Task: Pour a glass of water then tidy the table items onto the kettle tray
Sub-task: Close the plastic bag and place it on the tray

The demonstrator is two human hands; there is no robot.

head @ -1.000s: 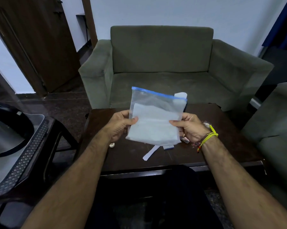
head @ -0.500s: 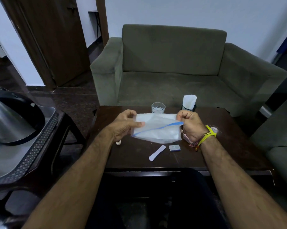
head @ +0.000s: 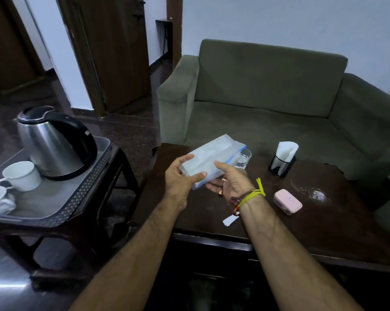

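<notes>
Both hands, left hand [head: 180,178] and right hand [head: 229,181], grip the folded zip bag [head: 208,161]; kettle tray [head: 61,198] lies leftward, nearer the left hand.

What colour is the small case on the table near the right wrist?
Pale pink; the case shows best in the head view, the only one.

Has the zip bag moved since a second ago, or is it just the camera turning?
Yes. The bag was upright over the table's middle; now, folded flatter in both hands, it is over the table's left edge, toward the kettle tray.
</notes>
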